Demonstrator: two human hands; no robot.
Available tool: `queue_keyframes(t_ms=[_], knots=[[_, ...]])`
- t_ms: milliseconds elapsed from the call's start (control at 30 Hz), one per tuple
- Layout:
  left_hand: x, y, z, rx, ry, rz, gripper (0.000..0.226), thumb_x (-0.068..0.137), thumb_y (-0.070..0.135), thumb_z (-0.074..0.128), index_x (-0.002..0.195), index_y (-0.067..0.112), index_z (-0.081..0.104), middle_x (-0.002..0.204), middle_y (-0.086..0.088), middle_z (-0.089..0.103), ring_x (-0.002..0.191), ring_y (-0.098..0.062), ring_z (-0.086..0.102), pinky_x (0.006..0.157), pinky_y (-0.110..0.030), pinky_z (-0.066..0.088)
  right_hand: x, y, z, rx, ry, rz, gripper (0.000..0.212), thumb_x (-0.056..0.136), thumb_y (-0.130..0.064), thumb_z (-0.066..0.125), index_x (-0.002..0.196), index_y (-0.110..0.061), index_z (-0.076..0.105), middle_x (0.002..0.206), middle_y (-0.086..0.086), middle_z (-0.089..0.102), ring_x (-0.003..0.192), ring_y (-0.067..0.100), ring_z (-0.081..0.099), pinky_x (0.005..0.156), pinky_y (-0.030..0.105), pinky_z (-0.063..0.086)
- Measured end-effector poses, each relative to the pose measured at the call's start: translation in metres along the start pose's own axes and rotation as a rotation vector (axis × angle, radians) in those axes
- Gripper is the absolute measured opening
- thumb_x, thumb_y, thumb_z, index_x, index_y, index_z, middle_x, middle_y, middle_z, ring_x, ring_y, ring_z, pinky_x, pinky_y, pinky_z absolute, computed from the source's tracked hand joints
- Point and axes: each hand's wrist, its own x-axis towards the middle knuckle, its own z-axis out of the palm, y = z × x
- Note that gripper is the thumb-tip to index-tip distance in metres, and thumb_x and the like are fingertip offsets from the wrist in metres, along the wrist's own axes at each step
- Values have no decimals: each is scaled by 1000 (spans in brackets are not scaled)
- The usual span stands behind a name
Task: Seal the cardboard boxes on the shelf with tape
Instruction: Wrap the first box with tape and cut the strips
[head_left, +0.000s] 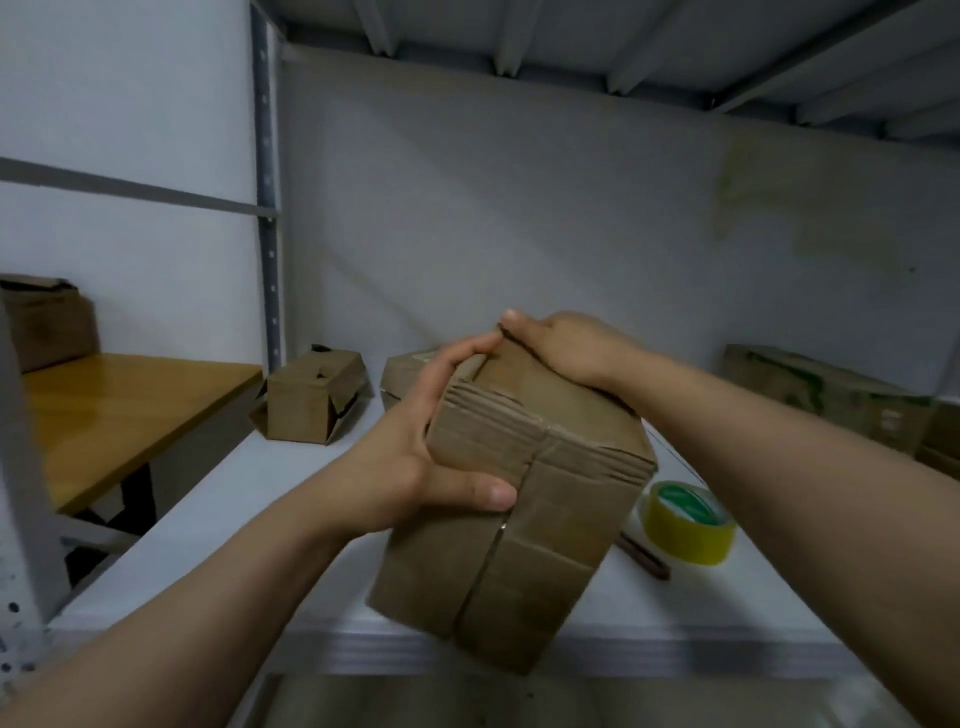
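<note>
Both hands' grip clasps the cardboard box (514, 499), tape roll (688, 522) beside

Single head cam, worn by the person, faces fwd and a bit down across the front edge of the shelf (727, 608) toward the back wall (519, 208). It sits v. close: the box (519, 519) fills the lower centre, and the wide angle also catches the upper shelf (571, 31) from below.

Bare left hand (431, 452), right hand (566, 348) (forearms (234, 597) too)
</note>
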Motion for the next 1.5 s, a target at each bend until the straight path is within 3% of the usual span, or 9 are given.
queue_keyframes(t_ms=[167,333,500,633,767,1000,1167,1333,1500], knots=[[3,-22,-2,-151,146,-15,104,56,22,86,143,32,31,134,-3,53,120,-20,61,94,-31,53,-7,-33,3,128,-278,-137,61,107,-49,8,139,-26,54,149,-7,44,138,15,40,107,21,25],[-15,-43,-6,-228,260,-23,98,56,20,87,137,36,35,129,-2,58,120,-23,62,94,-35,55,2,-60,22,-77,-288,-148,68,104,-57,5,156,-20,31,164,5,25,152,22,20,123,40,10],[-18,-46,-4,-234,322,-13,98,56,22,87,136,36,32,127,-3,62,118,-21,64,98,-38,54,-33,-76,21,95,-442,-248,73,94,-73,6,128,-36,58,126,0,63,117,22,59,110,51,38],[-16,-44,0,-245,341,-25,103,55,25,87,140,32,29,131,-4,57,119,-18,62,97,-37,54,-57,-78,25,-504,76,-170,70,95,-72,6,122,-35,59,102,4,65,102,29,62,92,45,48],[-23,-57,-1,-314,211,-38,113,61,17,83,151,31,16,144,1,46,126,-15,57,99,-34,52,-91,-58,78,-578,779,-237,65,100,-66,27,83,-16,65,71,9,64,65,29,60,62,34,38],[-37,-68,5,-455,85,-213,96,73,21,78,152,25,24,136,-11,58,127,-33,56,98,-40,52,-69,-44,82,-530,950,-418,72,98,-71,23,67,-16,58,54,4,59,47,26,56,56,31,32],[-31,-39,1,-429,100,-250,103,66,37,88,150,27,30,133,-5,62,124,-28,60,96,-39,54,-52,-49,36,-499,772,-295,75,90,-80,18,69,-18,54,57,-1,54,51,23,44,54,29,26],[-11,2,-11,-455,112,-320,55,77,22,72,129,21,55,111,-3,75,100,-25,72,79,-35,59,-2,-46,-10,-322,440,-113,83,85,-86,21,67,-15,60,66,3,56,65,25,53,61,35,37],[12,-2,-1,-562,196,-646,31,95,11,60,124,6,65,114,-19,73,109,-37,69,99,-50,53,26,-8,54,-266,71,5,75,94,-75,21,105,-19,70,108,8,69,97,29,60,75,36,40]])
